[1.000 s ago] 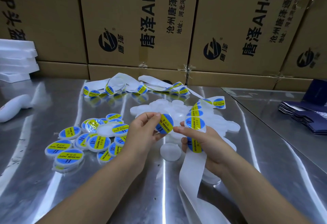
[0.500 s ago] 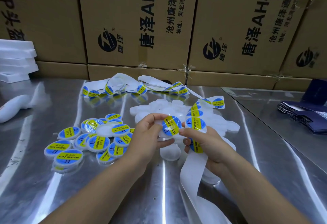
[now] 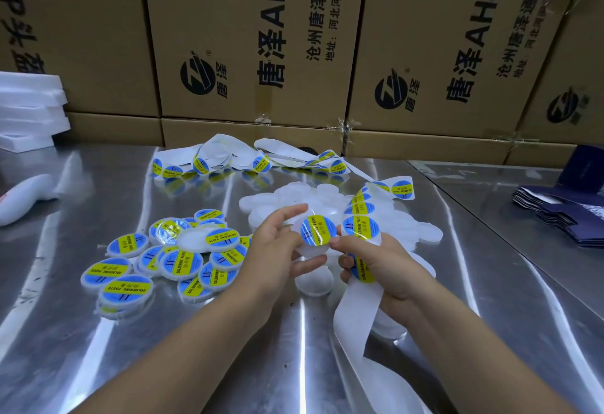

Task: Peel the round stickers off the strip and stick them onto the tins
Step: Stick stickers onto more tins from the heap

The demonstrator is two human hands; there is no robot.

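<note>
1. The left hand grips a round white plastic tin by its rim; a round blue-and-yellow sticker lies on its top.
2. The right hand, touching the tin, curls round a smooth white paper strip that trails toward the near table edge.
3. The shiny steel table lies bare left of the labelled tins heaped beside the left hand.
4. Plain white tins pile just beyond both hands.

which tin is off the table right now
The stickered tin gripped by the left hand; all the rest, stickered or bare, lie on the table.
</note>
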